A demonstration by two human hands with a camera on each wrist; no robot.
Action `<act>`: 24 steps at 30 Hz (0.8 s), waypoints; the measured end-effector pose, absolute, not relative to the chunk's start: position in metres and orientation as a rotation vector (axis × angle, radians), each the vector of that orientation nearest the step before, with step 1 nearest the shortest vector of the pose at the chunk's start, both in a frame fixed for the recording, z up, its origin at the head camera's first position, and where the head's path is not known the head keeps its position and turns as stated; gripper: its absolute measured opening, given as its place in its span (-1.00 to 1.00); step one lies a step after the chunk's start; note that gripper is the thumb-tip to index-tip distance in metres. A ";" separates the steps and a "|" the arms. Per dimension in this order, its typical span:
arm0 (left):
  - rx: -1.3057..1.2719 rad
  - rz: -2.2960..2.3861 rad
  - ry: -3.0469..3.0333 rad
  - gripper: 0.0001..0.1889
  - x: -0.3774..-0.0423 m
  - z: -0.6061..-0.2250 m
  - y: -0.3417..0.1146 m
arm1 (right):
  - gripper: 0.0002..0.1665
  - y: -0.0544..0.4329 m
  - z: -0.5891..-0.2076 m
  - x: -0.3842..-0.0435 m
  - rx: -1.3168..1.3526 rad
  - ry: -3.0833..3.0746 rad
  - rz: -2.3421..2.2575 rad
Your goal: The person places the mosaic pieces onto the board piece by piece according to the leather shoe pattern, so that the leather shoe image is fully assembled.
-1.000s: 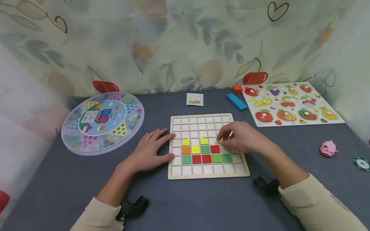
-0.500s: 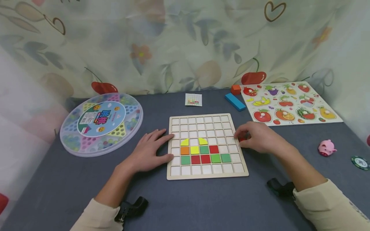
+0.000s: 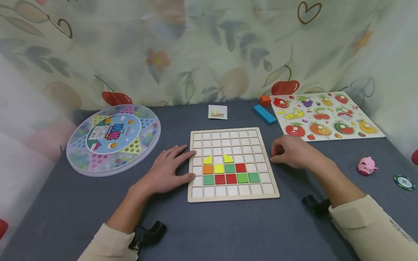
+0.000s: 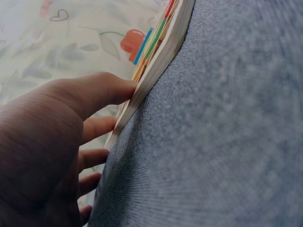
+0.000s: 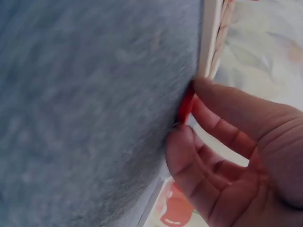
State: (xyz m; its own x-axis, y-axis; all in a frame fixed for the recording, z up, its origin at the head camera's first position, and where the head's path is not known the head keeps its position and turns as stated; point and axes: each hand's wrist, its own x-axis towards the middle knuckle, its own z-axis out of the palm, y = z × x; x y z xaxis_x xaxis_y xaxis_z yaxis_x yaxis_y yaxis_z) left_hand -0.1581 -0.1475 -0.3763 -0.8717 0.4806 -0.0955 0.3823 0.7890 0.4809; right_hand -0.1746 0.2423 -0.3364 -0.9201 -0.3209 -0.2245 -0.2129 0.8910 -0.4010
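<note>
A wooden grid board (image 3: 233, 184) lies on the table with white squares and several coloured tiles in its lower middle rows. Among these are two yellow quarter-round tiles, one of them a yellow tile (image 3: 228, 158) on the right, plus orange, green and red squares. My left hand (image 3: 166, 174) rests against the board's left edge, fingers spread and thumb at the rim. Beside the right edge, my right hand (image 3: 294, 152) is low over the cloth. In the right wrist view its thumb and a finger pinch a small red tile (image 5: 186, 105), which is hidden in the head view.
A round marble board game (image 3: 112, 141) lies at left. Behind the grid are a small pattern card (image 3: 217, 112), a blue block (image 3: 264, 114) and an orange block (image 3: 265, 100). A fruit puzzle board (image 3: 326, 115), pink pig (image 3: 367, 166) and green chip (image 3: 404, 182) are at right.
My right hand has moved right, from over the board to beside its right edge, where a red tile is now between its fingers. The left hand has stayed at the left edge.
</note>
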 end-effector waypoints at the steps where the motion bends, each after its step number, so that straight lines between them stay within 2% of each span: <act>1: 0.676 0.675 2.767 -0.23 -0.158 -0.376 -0.148 | -0.81 0.242 -0.337 -0.175 -0.392 2.772 -0.540; 12: 0.685 0.646 2.773 -0.22 -0.161 -0.378 -0.149 | -0.83 0.241 -0.338 -0.174 -0.468 2.794 -0.488; 24: 0.665 0.633 2.767 -0.22 -0.160 -0.377 -0.149 | -0.78 0.242 -0.341 -0.173 -0.412 2.811 -0.518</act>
State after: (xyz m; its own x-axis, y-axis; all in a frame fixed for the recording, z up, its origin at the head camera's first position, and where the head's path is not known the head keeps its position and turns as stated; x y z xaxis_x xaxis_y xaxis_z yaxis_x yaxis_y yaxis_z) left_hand -0.1599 -0.1486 -0.3774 -0.8719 0.4761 -0.1148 0.3788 0.8041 0.4581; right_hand -0.1731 0.2417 -0.3406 -0.9279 -0.3185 -0.1936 -0.2287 0.8967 -0.3791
